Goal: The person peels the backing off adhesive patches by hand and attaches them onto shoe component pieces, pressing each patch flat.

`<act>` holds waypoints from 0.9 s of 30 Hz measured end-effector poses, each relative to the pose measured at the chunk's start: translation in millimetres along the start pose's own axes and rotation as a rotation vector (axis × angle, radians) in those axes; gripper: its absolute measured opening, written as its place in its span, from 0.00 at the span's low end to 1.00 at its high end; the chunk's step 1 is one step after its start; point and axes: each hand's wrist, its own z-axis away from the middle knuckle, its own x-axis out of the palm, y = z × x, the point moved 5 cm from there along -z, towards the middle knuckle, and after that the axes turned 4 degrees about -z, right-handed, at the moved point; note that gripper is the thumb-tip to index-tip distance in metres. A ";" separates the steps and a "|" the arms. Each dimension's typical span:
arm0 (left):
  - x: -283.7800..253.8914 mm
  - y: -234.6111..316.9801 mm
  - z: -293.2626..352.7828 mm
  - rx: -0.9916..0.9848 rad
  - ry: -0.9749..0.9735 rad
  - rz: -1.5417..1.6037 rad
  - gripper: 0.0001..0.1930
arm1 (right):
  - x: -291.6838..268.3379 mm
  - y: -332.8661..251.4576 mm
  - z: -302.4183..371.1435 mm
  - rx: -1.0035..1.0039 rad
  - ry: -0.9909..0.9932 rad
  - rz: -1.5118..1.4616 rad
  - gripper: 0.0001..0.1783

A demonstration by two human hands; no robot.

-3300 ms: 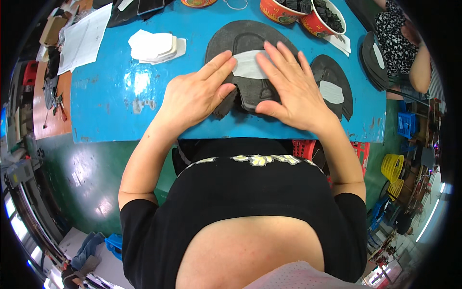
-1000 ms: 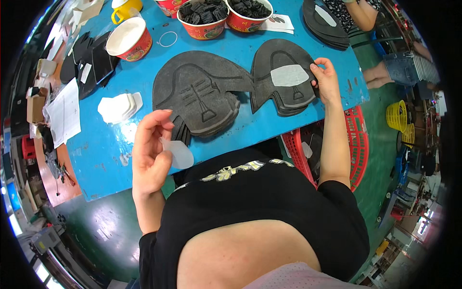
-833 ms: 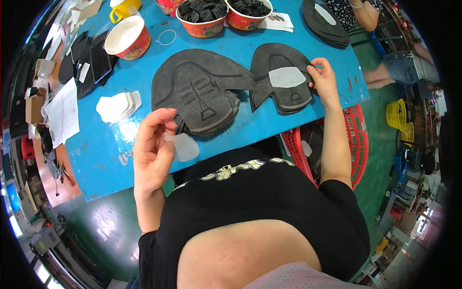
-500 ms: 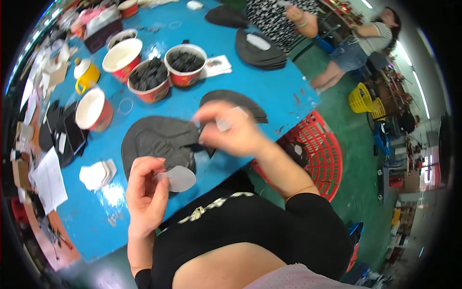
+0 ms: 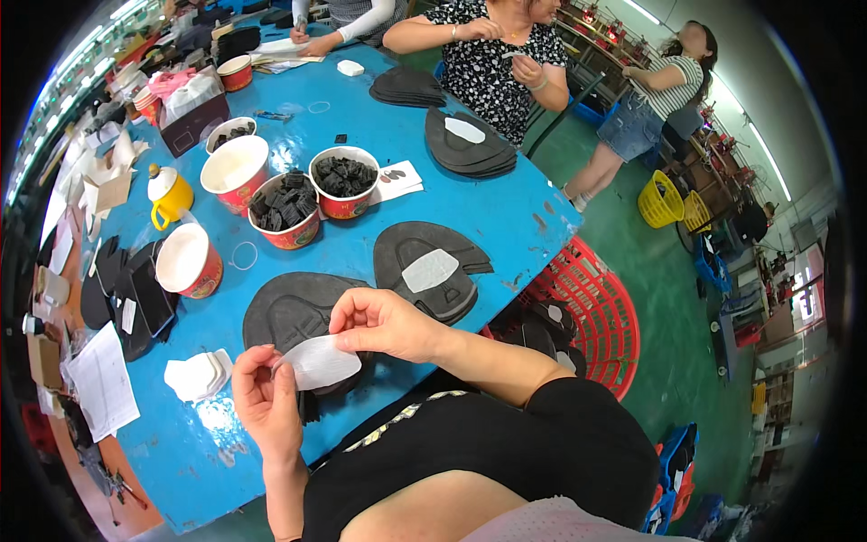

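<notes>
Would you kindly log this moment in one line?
left hand: holds white patch; right hand: holds same patch; nearby: dark pads, white stack

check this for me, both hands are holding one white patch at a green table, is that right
Not quite: the table is blue, not green, as the head view shows. The left hand and right hand do hold one white patch.
</notes>
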 end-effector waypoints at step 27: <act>22.5 9.6 -5.2 0.352 0.042 -0.341 0.20 | 30.1 -9.8 -26.3 -0.075 0.075 -0.311 0.10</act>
